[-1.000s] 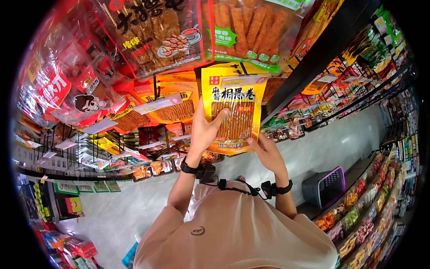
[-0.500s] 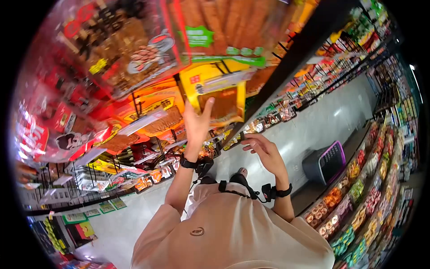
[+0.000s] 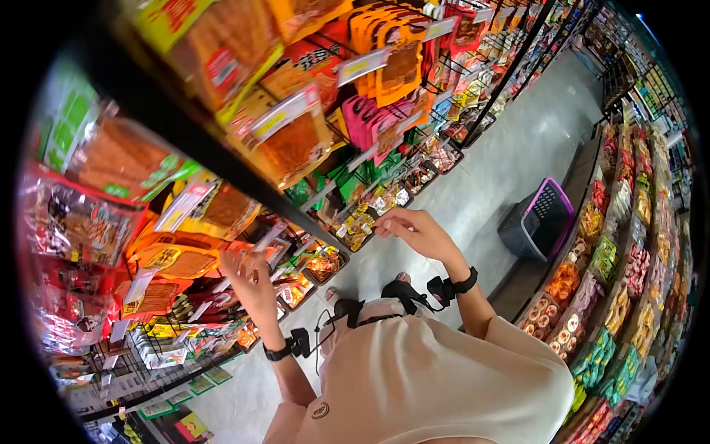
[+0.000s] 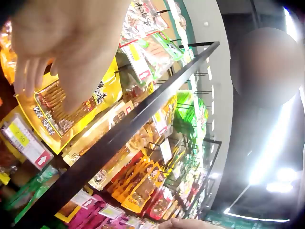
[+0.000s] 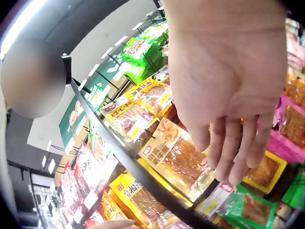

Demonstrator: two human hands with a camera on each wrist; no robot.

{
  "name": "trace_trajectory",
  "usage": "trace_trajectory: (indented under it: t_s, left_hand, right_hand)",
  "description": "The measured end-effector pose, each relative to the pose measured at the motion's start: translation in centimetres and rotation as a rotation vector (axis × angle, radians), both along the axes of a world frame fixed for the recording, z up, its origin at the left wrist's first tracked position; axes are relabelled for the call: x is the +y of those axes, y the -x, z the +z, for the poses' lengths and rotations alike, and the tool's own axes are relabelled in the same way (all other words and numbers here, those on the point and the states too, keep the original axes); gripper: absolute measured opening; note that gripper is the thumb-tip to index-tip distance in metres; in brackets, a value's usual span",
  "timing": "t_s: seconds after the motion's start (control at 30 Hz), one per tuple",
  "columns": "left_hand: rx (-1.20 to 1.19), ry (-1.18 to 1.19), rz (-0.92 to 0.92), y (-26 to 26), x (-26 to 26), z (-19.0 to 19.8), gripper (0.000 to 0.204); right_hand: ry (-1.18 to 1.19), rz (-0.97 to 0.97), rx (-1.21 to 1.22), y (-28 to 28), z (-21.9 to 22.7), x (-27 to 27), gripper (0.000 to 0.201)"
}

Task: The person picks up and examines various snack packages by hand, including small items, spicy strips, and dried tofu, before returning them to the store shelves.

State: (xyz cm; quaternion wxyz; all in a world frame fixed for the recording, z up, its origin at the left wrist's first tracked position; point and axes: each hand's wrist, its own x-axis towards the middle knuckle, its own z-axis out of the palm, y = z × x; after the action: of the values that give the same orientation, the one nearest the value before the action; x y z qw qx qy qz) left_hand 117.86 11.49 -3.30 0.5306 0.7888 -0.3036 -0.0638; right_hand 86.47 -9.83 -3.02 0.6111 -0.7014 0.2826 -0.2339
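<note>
In the head view my left hand (image 3: 251, 288) is off the goods in front of the rack, its fingers loosely bent around nothing. A yellow snack packet (image 3: 222, 203) hangs just above it, partly behind a price tag. From the left wrist the hand (image 4: 71, 52) overlaps that yellow packet (image 4: 57, 117) of brown sticks. My right hand (image 3: 421, 233) hovers right of the black rack post, fingers relaxed and holding nothing. Below the right palm (image 5: 228, 86), a gold packet (image 5: 176, 157) and a small yellow-edged packet (image 5: 267, 171) hang on the rack.
A black post (image 3: 214, 163) slants between two rack sections. Orange packets (image 3: 392, 55) and pink packets (image 3: 370, 126) hang on hooks farther right. On the aisle floor stands a grey basket (image 3: 518, 229) with a purple rim, beside bins of wrapped snacks (image 3: 606, 281).
Both hands were on the yellow packet; the right came away first, then the left. The packet now hangs on the rack. The head view has swung to the right along the shelves.
</note>
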Motion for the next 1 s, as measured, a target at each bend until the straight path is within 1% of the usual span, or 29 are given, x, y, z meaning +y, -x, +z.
trace_trajectory:
  t_s: [0.03, 0.07, 0.1, 0.17, 0.2, 0.23, 0.3, 0.33, 0.37, 0.43, 0.5, 0.53, 0.57, 0.6, 0.63, 0.7, 0.73, 0.8, 0.83, 0.9, 0.93, 0.97, 1.0]
  left_hand:
    - [0.036, -0.018, 0.026, 1.4, 0.0, 0.4, 0.069]
    - [0.0, -0.071, 0.078, 3.0, -0.1, 1.0, 0.051]
    - [-0.11, -0.048, 0.049, 4.0, -0.3, 0.7, 0.033]
    - [-0.111, -0.137, 0.064, 6.3, -0.6, 0.5, 0.02]
    - [-0.043, -0.087, 0.011, 7.4, -1.3, 0.3, 0.017]
    - [-0.079, -0.135, -0.032, 8.7, -2.0, 0.4, 0.018]
    - [0.014, -0.152, -0.142, 11.3, -4.3, 0.8, 0.017]
    - [0.026, -0.151, -0.198, 12.0, -5.5, 0.0, 0.016]
    - [0.024, -0.148, -0.201, 12.9, -7.0, 0.0, 0.016]
    - [0.093, -0.223, -0.275, 14.8, -10.7, 0.3, 0.016]
    - [0.091, -0.227, -0.312, 16.2, -14.7, 0.4, 0.016]
    - [0.067, -0.206, -0.377, 16.7, -16.7, 0.0, 0.016]
    - [0.046, -0.186, -0.441, 17.1, -18.7, -0.4, 0.017]
    - [0.002, -0.206, -0.452, 17.5, -20.6, -0.8, 0.018]
    - [-0.028, -0.215, -0.462, 18.6, -22.9, 0.3, 0.019]
    - [-0.037, -0.164, -0.508, 19.2, -26.7, -0.1, 0.02]
    - [-0.03, -0.155, -0.507, 19.6, -28.7, -0.1, 0.02]
    - [-0.088, -0.017, -0.448, 20.5, -32.5, 0.2, 0.021]
    - [-0.055, -0.011, -0.418, 20.6, -34.1, 0.4, 0.024]
    - [-0.065, 0.075, -0.314, 20.4, -37.4, -0.3, 0.025]
    - [-0.04, 0.147, -0.291, 19.9, -39.2, -1.3, 0.025]
    - [-0.028, 0.153, -0.288, 19.8, -41.0, -1.9, 0.025]
    - [0.045, 0.166, -0.315, 20.2, -42.7, -1.9, 0.025]
  right_hand:
    - [0.09, -0.009, 0.036, 1.4, -0.2, -1.2, 0.025]
    - [0.178, -0.014, 0.072, 2.6, -0.6, -2.4, 0.023]
    - [0.166, -0.001, 0.067, 4.0, -1.4, -3.8, 0.023]
    - [0.17, -0.038, 0.033, 6.7, -3.4, -5.8, 0.024]
    - [0.189, -0.055, 0.084, 7.6, -2.6, -6.5, 0.025]
    - [0.183, -0.043, 0.075, 8.6, -3.1, -7.4, 0.025]
    - [0.235, -0.079, 0.125, 10.8, -3.9, -8.3, 0.025]
    - [0.238, -0.077, 0.123, 11.8, -3.7, -8.8, 0.025]
    - [0.216, -0.082, 0.122, 12.7, -3.4, -9.2, 0.025]
    - [0.192, -0.102, 0.123, 15.0, -3.3, -10.2, 0.024]
    - [0.159, -0.218, 0.193, 17.4, -3.7, -11.4, 0.024]
    - [0.157, -0.228, 0.194, 18.5, -3.9, -12.0, 0.024]
    - [0.154, -0.301, 0.184, 19.7, -4.1, -12.5, 0.024]
    - [0.151, -0.371, 0.176, 20.9, -4.3, -12.9, 0.023]
    - [0.148, -0.376, 0.183, 22.1, -4.5, -13.3, 0.023]
    - [0.122, -0.433, 0.2, 24.4, -4.7, -14.4, 0.021]
    - [0.131, -0.431, 0.207, 25.3, -4.4, -15.1, 0.021]
    - [0.199, -0.482, 0.298, 27.0, -3.1, -16.6, 0.019]
    - [0.209, -0.474, 0.308, 27.9, -2.8, -17.4, 0.019]
    - [0.235, -0.543, 0.323, 29.8, -2.2, -19.5, 0.018]
    - [0.25, -0.563, 0.359, 30.8, -1.9, -20.7, 0.019]
    - [0.259, -0.56, 0.37, 31.7, -1.4, -22.0, 0.019]
    - [0.242, -0.571, 0.43, 32.7, -0.8, -23.0, 0.019]
